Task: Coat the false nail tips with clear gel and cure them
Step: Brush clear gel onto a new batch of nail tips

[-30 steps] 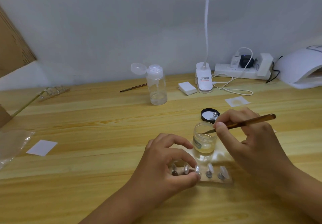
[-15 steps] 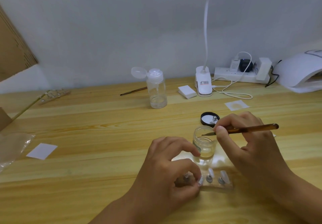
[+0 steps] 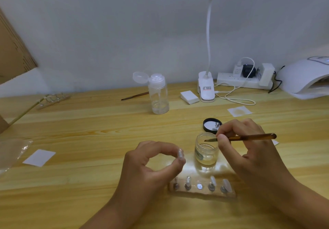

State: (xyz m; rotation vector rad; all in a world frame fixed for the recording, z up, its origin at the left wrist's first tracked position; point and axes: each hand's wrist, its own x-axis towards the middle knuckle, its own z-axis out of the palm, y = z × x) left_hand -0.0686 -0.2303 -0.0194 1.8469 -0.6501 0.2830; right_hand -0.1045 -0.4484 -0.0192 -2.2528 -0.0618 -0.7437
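Pinches one tip (image 3: 180, 154) between thumb and forefinger of the left hand (image 3: 150, 170), raised off the table, just left of the jar (image 3: 206, 150) and above the stand (image 3: 201, 192). Probably featherlight: thin, stiff, curved plastic, slick and quick to spring from a hard squeeze. Best taken low, by the stem or side edges, leaving the top face bare for gel. Grips the brush (image 3: 249, 137) pen-fashion in the right hand (image 3: 249, 155), bristles at the jar's open mouth. Leaves four more tips standing upright on the stand, with one bare silver spot mid-row. Just behind the jar, its black lid (image 3: 211, 125), upturned. Underneath, a pale wooden table (image 3: 89, 130), smooth and level, likely slippery for anything this small if dropped. Farther back, a bottle (image 3: 158, 95) with cap flipped open, a desk lamp (image 3: 205, 89) clipped upright and lit overhead, a power strip (image 3: 238, 82) against the white wall. Far right, the curing lamp (image 3: 306, 79), well apart from the hands.
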